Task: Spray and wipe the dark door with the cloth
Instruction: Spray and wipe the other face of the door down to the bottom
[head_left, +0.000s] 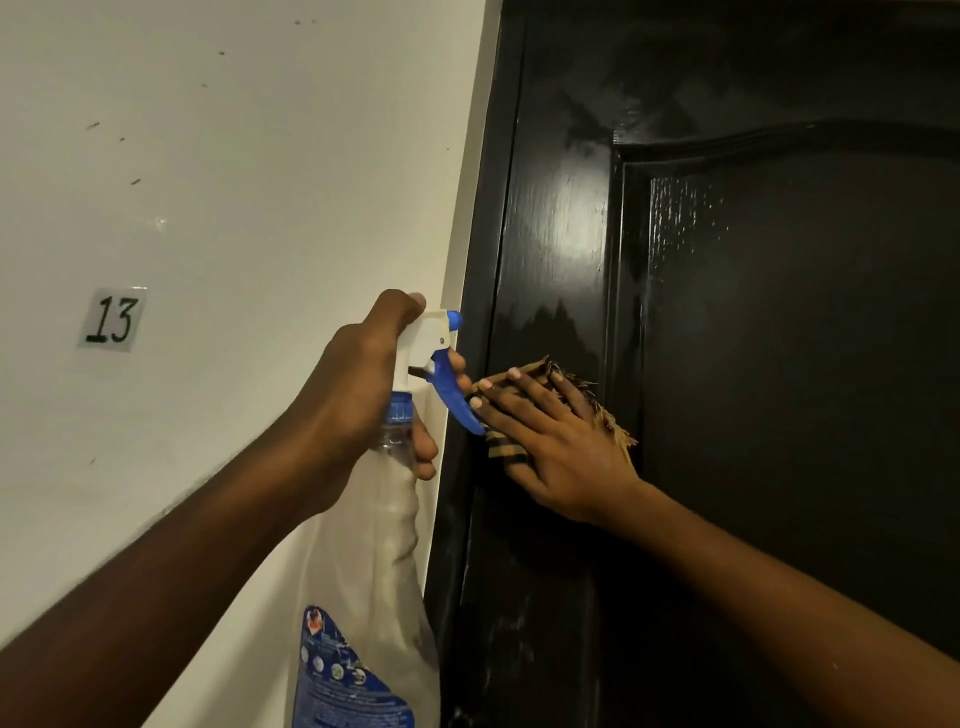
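The glossy dark door (753, 312) fills the right half of the view, with wet streaks on its left stile and panel. My right hand (556, 441) presses a brown striped, fringed cloth (602, 410) flat against the left stile with straight fingers. My left hand (363, 395) grips the neck of a clear spray bottle (379, 571) with a white head and blue trigger, held in front of the wall near the door frame. One finger rests on the trigger, and the nozzle points toward the door.
A white wall (234, 182) with small dark marks takes up the left half. A small label reading 13 (112, 319) is stuck on it. The black door frame (483, 260) runs between wall and door.
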